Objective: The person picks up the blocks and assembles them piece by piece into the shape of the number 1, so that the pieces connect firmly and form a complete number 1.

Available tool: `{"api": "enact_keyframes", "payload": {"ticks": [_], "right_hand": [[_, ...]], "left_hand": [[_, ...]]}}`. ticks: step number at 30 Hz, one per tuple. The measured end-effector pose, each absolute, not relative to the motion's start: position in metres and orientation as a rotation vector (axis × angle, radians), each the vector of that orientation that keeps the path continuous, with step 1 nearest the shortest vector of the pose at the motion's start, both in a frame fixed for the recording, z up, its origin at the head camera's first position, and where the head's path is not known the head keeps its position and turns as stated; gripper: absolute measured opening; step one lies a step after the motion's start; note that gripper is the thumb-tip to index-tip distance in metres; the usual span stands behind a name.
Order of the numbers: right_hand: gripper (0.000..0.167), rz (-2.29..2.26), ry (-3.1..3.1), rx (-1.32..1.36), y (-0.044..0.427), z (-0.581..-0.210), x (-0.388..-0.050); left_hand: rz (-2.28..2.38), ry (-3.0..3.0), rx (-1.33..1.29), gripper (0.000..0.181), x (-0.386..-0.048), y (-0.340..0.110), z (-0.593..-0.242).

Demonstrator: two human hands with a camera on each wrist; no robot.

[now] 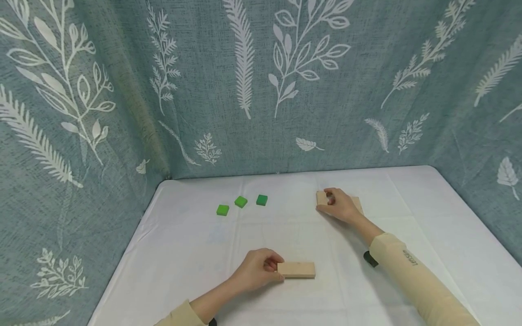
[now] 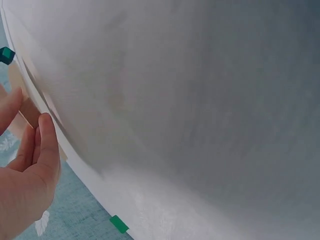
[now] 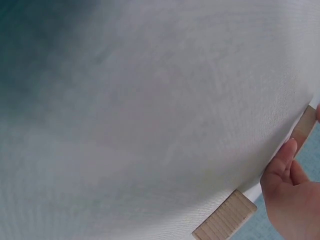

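In the head view my left hand (image 1: 258, 270) pinches the left end of a long wooden block (image 1: 298, 270) lying near the front middle of the table. The left wrist view shows the thumb and fingers of the left hand (image 2: 32, 175) around the block's end (image 2: 30, 111). Farther back and to the right, my right hand (image 1: 340, 206) grips a smaller-looking wooden block (image 1: 321, 198) between thumb and fingers. Another wooden block (image 1: 357, 204) lies just right of that hand, partly hidden by it; it also shows in the right wrist view (image 3: 225, 217), beside the right hand (image 3: 290, 195).
A bright green block (image 1: 222, 210), a second one (image 1: 241, 201) and a darker green block (image 1: 262, 199) lie at the back left of the white-covered table (image 1: 183, 253). A patterned curtain (image 1: 261, 136) stands behind the table and along its sides.
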State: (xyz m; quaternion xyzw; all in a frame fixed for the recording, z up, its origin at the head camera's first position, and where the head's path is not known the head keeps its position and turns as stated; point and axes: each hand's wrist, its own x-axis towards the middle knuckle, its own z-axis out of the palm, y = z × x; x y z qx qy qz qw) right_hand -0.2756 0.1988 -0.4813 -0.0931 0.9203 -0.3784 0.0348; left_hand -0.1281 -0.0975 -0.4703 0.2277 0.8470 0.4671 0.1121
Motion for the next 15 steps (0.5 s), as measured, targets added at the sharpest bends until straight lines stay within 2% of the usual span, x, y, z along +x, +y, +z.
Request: {"api": "enact_keyframes", "payload": {"ticks": [15], "right_hand": [[0.064, -1.160, 2.825, -0.272, 0.1984, -0.4795, -0.2742]], "left_hand": [[1.348, 2.434, 0.677, 0.028, -0.1205, -0.0956, -0.4669]]}}
